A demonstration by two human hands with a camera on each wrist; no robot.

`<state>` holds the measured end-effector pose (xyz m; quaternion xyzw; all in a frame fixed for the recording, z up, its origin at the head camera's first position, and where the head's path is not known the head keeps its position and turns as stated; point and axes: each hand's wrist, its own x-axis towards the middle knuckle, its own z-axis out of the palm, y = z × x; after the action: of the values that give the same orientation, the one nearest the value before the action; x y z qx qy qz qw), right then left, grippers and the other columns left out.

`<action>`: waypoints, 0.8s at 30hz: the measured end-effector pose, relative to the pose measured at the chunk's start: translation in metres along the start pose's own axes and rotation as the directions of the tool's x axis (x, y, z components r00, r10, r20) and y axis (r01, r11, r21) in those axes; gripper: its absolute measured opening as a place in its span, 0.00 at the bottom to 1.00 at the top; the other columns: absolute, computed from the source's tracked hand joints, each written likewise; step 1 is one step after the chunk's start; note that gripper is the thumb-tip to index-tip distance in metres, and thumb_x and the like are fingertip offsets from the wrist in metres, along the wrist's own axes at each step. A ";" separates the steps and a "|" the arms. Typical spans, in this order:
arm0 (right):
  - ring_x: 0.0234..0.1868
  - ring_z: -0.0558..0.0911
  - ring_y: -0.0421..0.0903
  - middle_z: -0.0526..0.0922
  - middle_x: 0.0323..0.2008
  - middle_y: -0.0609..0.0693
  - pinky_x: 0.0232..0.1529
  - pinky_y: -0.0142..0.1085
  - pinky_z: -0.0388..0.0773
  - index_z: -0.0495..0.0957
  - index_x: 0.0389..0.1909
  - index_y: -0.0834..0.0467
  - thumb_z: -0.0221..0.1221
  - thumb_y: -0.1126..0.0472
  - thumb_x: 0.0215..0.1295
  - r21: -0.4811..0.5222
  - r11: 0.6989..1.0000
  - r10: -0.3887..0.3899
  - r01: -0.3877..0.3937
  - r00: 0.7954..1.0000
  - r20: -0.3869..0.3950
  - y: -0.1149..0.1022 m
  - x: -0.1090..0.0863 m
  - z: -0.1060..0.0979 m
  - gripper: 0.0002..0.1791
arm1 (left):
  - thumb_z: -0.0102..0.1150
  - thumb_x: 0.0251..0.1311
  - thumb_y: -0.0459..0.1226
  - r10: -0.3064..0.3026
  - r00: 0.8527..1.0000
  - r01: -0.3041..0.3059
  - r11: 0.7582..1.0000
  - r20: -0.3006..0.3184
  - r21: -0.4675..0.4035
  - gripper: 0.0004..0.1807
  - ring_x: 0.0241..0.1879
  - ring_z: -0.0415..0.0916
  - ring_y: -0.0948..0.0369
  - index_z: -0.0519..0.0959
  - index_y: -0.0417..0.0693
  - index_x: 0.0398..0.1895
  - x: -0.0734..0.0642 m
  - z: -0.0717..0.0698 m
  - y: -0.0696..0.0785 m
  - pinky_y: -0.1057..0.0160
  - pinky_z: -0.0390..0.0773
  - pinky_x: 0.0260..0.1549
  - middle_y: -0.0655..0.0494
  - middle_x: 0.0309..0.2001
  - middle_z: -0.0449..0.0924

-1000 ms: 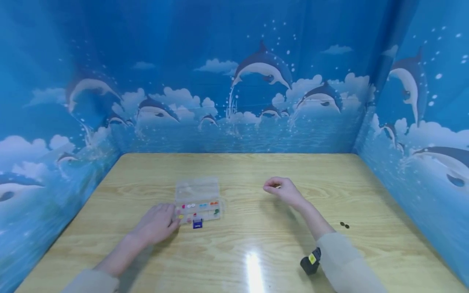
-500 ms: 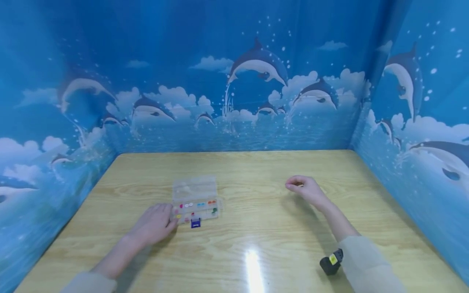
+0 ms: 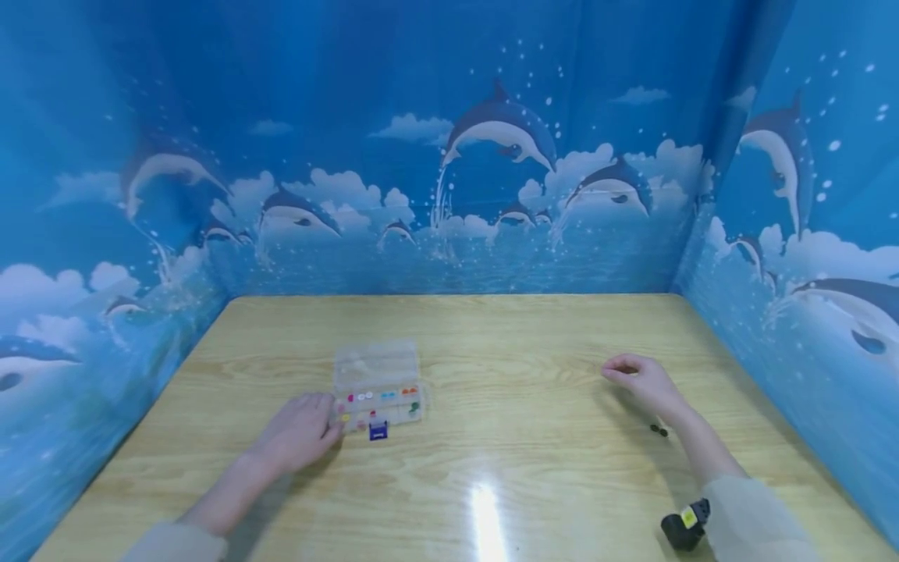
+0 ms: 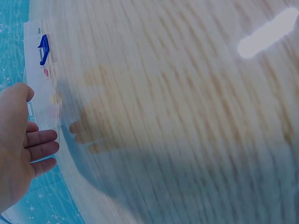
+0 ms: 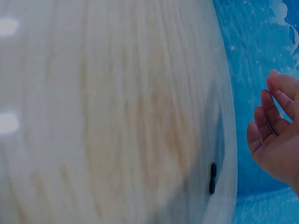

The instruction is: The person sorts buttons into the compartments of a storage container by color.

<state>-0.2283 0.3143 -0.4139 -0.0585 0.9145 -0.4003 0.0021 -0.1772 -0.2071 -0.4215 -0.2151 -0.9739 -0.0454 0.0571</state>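
My left hand [image 3: 298, 431] rests against the left end of a clear plastic box [image 3: 393, 421], whose lid [image 3: 375, 364] lies folded back. In the left wrist view, the thumb overlaps the box [image 4: 39, 109] and the other fingers extend loosely past its end. Small colourful button-like pieces sit in the compartments, and a blue clasp [image 3: 378, 431] projects from the front. My right hand [image 3: 646, 382] hovers over the right side of the table, fingers loosely bent, with nothing visible in it. Two small dark round pieces [image 3: 659, 430] lie nearby, close to the right wrist.
The wood-grain table [image 3: 506, 437] reaches back to a blue dolphin-printed curtain [image 3: 449, 195], which also hangs along both sides. A black wrist-worn device [image 3: 684, 527] is at the right sleeve. Light glares off the tabletop near the front.
My right hand has moved from the table's middle towards the right, near the dark round pieces. My left hand stays at the box.
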 end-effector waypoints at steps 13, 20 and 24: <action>0.46 0.75 0.59 0.78 0.44 0.62 0.44 0.47 0.73 0.75 0.47 0.68 0.55 0.54 0.66 -0.091 0.995 0.043 -0.043 0.999 0.000 0.040 -0.022 -0.022 0.20 | 0.54 0.59 0.42 -0.004 1.000 0.004 1.000 -0.010 0.001 0.13 0.39 0.73 0.50 0.70 0.40 0.35 0.001 0.001 0.000 0.49 0.73 0.46 0.49 0.31 0.73; 0.42 0.76 0.52 0.79 0.41 0.57 0.40 0.42 0.74 0.76 0.45 0.67 0.55 0.54 0.66 -0.139 0.989 0.062 -0.051 0.995 0.075 0.050 -0.032 -0.031 0.18 | 0.54 0.59 0.42 0.006 1.000 -0.006 1.000 -0.025 -0.004 0.12 0.36 0.73 0.51 0.69 0.42 0.32 0.001 0.002 -0.001 0.50 0.73 0.42 0.51 0.29 0.71; 0.39 0.77 0.47 0.81 0.37 0.53 0.39 0.38 0.73 0.78 0.41 0.65 0.59 0.55 0.62 -0.150 0.988 0.055 -0.037 0.991 0.119 0.054 -0.034 -0.034 0.15 | 0.54 0.59 0.42 0.011 1.000 -0.011 1.000 -0.022 -0.003 0.11 0.35 0.72 0.52 0.69 0.42 0.32 0.001 0.002 -0.002 0.50 0.74 0.42 0.52 0.29 0.70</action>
<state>-0.2015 0.3787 -0.4318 -0.0616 0.9409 -0.3271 0.0631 -0.1786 -0.2080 -0.4232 -0.2200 -0.9719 -0.0492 0.0677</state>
